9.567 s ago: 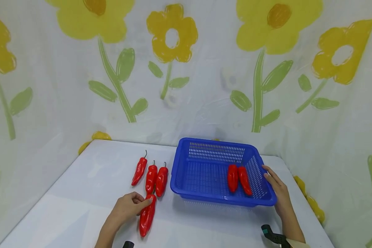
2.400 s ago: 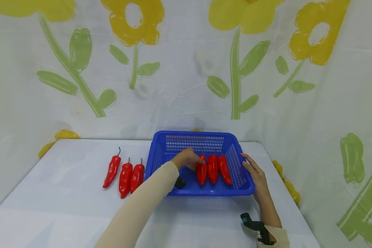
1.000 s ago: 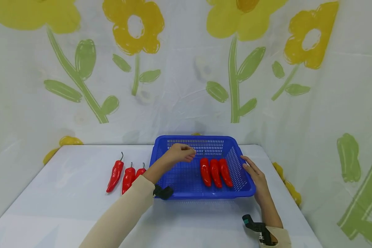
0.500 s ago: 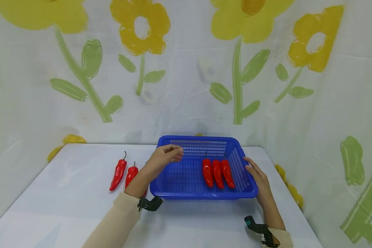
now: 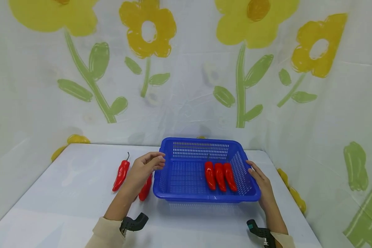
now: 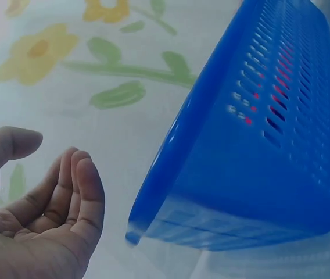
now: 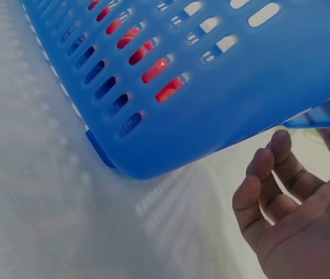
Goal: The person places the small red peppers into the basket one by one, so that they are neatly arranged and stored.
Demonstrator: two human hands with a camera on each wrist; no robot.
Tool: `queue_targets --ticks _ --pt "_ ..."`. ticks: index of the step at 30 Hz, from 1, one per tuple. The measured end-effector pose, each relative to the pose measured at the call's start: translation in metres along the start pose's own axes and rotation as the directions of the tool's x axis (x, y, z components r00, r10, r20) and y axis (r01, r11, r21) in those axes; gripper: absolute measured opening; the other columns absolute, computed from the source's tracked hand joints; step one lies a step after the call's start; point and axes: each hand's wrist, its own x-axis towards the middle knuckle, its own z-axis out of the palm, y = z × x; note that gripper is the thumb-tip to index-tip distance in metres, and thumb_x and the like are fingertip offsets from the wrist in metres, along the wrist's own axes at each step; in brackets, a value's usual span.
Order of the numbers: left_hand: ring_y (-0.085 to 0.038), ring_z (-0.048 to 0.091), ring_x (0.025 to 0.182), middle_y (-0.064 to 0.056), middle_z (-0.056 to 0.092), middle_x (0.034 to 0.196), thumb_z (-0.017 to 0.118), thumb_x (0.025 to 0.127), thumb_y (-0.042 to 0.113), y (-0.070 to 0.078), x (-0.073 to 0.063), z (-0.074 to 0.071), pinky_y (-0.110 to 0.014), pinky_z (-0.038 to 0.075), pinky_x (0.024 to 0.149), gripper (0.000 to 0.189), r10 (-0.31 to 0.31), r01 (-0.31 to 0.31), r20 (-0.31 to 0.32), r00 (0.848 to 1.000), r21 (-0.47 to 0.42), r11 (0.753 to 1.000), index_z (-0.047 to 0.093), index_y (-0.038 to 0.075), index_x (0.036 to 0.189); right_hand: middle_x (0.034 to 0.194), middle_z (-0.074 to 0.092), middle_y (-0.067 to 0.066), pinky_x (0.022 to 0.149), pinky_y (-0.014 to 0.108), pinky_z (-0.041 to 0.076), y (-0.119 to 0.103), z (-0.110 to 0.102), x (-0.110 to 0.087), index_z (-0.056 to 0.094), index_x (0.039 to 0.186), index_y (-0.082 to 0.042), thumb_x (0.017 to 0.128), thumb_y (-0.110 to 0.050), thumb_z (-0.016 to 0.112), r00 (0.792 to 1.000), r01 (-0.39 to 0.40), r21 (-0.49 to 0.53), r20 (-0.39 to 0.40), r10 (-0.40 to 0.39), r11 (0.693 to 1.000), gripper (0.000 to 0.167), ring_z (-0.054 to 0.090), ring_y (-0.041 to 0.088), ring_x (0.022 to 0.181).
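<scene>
My left hand (image 5: 144, 168), empty, hovers by the left rim of a blue plastic basket (image 5: 204, 199); in the left wrist view its loosely bent fingers (image 6: 89, 197) and thumb are apart. On the white table, a long red pepper (image 5: 121, 175) with a dark stem lies left of that hand. Another red pepper (image 5: 145, 188) shows partly beyond the wrist; a third is almost wholly hidden. Inside the basket, three red peppers (image 5: 219, 176) lie side by side toward the right. My right hand (image 5: 263, 186) holds the basket's right rim, some fingers (image 7: 249, 200) below it.
A white cloth with printed flowers (image 5: 148, 31) hangs behind the table (image 5: 65, 206) and along its sides. Each wrist carries a black camera mount (image 5: 134, 222). The basket stands near the table's back edge.
My left hand laid a third red pepper in the basket, let go of it, and moved left out of the basket to its left rim. The right hand stays at the right rim.
</scene>
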Motion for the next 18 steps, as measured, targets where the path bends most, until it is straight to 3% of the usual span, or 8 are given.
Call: queue_targets --ticks 9,18 --pt "-0.026 0.067 0.103 -0.020 0.064 0.115 0.066 0.098 0.030 -0.011 -0.014 -0.025 -0.045 0.050 0.099 0.040 0.022 -0.026 -0.109 0.994 -0.032 0.999 0.062 0.002 0.127 0.160 0.030 0.007 0.088 0.032 0.056 -0.001 0.003 -0.003 0.039 0.153 -0.038 0.100 -0.057 0.050 1.000 -0.002 0.022 0.012 0.001 1.000 0.058 0.040 0.035 0.135" --pt "-0.034 0.065 0.103 -0.015 0.066 0.112 0.065 0.098 0.034 -0.020 -0.018 -0.044 -0.039 0.053 0.095 0.042 0.055 -0.041 -0.176 0.983 0.082 0.996 0.062 0.003 0.126 0.162 0.027 0.009 0.087 0.033 0.057 -0.003 -0.001 -0.002 0.036 0.154 -0.040 0.100 -0.057 0.048 0.999 -0.025 -0.003 0.021 0.025 1.000 0.058 0.039 0.036 0.137"
